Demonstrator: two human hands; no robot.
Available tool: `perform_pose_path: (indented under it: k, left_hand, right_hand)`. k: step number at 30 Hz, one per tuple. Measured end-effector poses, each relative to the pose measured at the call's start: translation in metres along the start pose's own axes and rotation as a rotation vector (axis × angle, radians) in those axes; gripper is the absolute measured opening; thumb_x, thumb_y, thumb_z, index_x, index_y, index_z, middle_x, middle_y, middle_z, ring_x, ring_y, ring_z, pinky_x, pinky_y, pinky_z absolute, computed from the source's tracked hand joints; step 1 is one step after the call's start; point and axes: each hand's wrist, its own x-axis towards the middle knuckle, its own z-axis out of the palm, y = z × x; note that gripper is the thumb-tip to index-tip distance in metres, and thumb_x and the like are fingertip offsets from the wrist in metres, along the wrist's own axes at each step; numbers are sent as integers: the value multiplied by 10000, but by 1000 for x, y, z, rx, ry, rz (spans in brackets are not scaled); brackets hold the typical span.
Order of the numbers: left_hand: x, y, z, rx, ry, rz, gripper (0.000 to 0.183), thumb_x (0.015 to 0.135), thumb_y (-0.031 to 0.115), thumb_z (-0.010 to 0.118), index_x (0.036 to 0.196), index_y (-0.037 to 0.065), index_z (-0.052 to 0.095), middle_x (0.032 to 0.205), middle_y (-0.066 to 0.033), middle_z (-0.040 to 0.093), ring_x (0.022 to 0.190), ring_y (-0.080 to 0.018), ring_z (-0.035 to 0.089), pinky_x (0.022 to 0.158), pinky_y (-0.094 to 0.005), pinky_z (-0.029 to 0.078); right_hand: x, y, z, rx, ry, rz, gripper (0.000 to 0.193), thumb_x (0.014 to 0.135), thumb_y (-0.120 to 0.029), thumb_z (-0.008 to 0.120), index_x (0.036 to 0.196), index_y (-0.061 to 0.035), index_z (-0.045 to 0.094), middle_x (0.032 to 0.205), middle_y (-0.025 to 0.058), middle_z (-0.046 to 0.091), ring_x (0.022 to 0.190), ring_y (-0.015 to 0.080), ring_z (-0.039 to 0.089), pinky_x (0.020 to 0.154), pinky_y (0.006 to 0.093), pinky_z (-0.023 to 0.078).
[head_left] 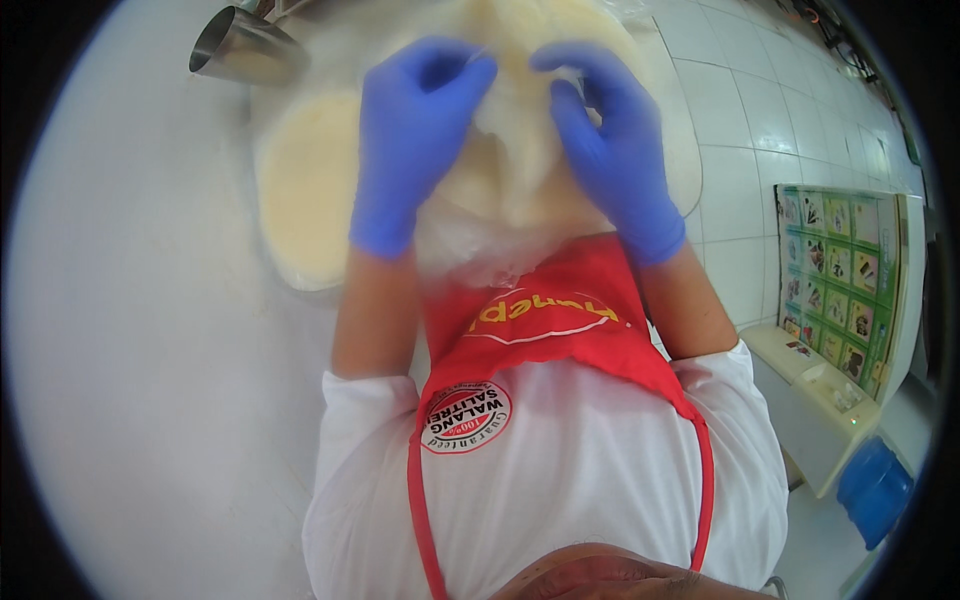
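My left hand (412,135), in a blue glove, is above several pale yellow round flat sheets. Its thumb and forefinger are pinched together, and a thin whitish edge shows at the tips. Across from it, my right hand (615,140), gloved alike, has its fingers curled toward the thumb around a small whitish bit, blurred by motion. One round sheet (310,190) lies left of my left hand. Between my forearms, crumpled clear plastic (480,250) rests against my red apron (540,310). Whether the plastic runs up to my fingers, I cannot tell.
At the far left, a metal cup (250,48) lies tilted by the sheets. The white table (150,300) spreads to the left. On the right are a tiled floor (730,190), a white cabinet with a green picture panel (835,280) and a blue container (875,490).
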Motion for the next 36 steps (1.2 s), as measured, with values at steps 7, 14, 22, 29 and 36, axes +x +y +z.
perform_pose_path:
  k: [7, 14, 22, 29, 36]
  left_hand:
    - [-4, 7, 15, -20, -15, 70, 212, 929, 187, 762, 1003, -10, 732, 820, 2, 685, 718, -49, 589, 646, -223, 475]
    - [13, 37, -9, 61, 18, 78, 221, 923, 204, 764, 981, -6, 730, 777, 1, 662, 662, -66, 577, 610, -234, 466]
    - [19, 114, -26, -191, 62, 124, 125, 934, 160, 733, 905, 42, 705, 735, 58, 595, 634, -34, 521, 594, -205, 428]
    - [5, 162, -42, -413, 84, 316, 162, 969, 219, 678, 1033, 71, 700, 847, 42, 630, 709, -35, 537, 620, -194, 405]
    - [63, 39, -38, 302, 383, 772, 467, 849, 338, 811, 1139, -9, 696, 1042, -137, 721, 937, -203, 668, 836, -353, 536]
  right_hand:
    - [12, 5, 1, -60, -10, 28, 235, 927, -79, 639, 1104, -124, 786, 944, 84, 662, 766, 158, 602, 681, 274, 498]
    - [67, -31, -21, -290, -240, -217, 169, 871, -62, 658, 1010, -34, 749, 874, 30, 701, 787, 115, 634, 706, 259, 508]
    - [106, -167, -50, -500, -130, -416, 143, 790, -28, 625, 809, 27, 755, 842, 225, 705, 798, 352, 706, 781, 404, 565]
    - [90, -229, -48, -488, 107, -284, 161, 804, -86, 668, 871, -12, 794, 751, 110, 694, 673, 141, 637, 650, 277, 508]
    - [125, -171, -90, -240, -188, -200, 234, 785, -88, 678, 956, -5, 815, 762, 21, 717, 636, 76, 593, 613, 232, 483]
